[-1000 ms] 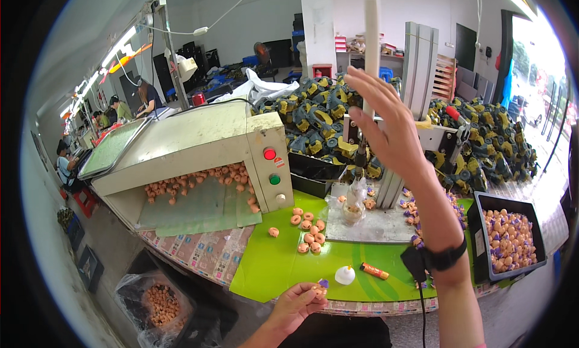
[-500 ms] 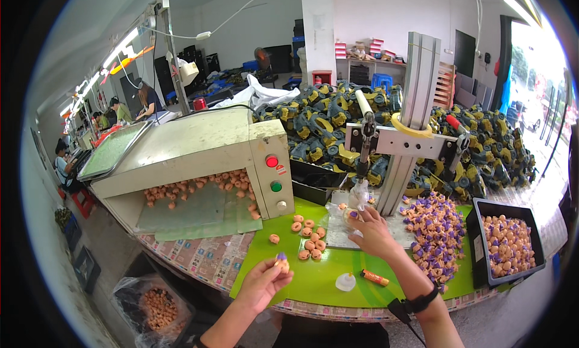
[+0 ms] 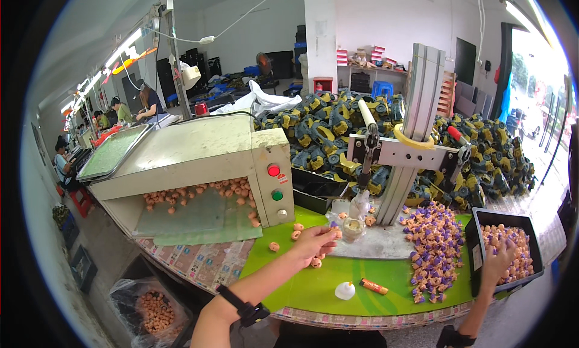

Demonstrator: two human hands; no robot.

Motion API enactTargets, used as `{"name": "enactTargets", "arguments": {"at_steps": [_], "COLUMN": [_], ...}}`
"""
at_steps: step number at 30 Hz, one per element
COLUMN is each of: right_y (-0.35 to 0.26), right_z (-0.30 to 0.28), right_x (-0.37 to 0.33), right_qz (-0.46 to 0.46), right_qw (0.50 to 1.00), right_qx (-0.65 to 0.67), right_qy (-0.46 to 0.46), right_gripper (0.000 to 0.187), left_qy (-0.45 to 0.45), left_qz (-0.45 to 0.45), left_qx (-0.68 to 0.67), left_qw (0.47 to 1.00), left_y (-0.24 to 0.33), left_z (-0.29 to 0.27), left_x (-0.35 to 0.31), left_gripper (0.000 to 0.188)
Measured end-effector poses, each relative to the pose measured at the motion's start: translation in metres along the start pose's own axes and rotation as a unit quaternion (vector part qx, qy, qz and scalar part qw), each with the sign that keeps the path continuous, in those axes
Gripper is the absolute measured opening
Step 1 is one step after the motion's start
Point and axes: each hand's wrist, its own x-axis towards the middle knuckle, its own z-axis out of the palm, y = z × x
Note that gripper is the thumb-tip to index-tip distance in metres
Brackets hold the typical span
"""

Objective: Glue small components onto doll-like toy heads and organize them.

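My left hand [image 3: 315, 244] is closed in a pinch on a small peach doll head [image 3: 336, 231] with a purple tip, just left of the round clear fixture [image 3: 353, 228] on the press's metal base. My right hand [image 3: 497, 264] is over the black bin [image 3: 474, 249] at the right, its fingers apart and touching the peach heads [image 3: 512, 239] inside. Some of its fingertips blend into the pieces. Several peach heads, one of them a loose head [image 3: 274, 246], lie on the green mat near my left hand, partly hidden by it.
A hand press with an upright metal column [image 3: 420, 94] stands mid-table. Right of it spreads a pile of purple-and-peach pieces [image 3: 431, 251]. A small white bottle [image 3: 345, 290] and an orange tube [image 3: 374, 286] lie in front. A beige oven-like machine [image 3: 199, 143] stands left; yellow-grey toy parts [image 3: 325, 124] heap behind.
My left hand has moved right and up to the fixture with a purple-tipped head. My right hand has left the fixture and reached into the black bin at the right.
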Motion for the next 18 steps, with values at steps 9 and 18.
{"name": "enactTargets", "arguments": {"at_steps": [9,18], "right_y": [-0.033,-0.269], "right_z": [-0.033,-0.047], "right_x": [0.000,0.017], "right_qz": [-0.056,-0.372], "right_qw": [0.996,0.802], "right_qx": [0.046,0.453], "right_qy": [-0.058,-0.111], "right_gripper": [0.041,0.035], "left_qy": [0.156,0.170], "left_qz": [0.355,0.481], "left_qx": [0.303,0.343], "left_qw": [0.871,0.789], "left_y": [-0.032,-0.046], "left_z": [0.031,0.027], "left_x": [0.088,0.077], "left_gripper": [0.027,0.025]}}
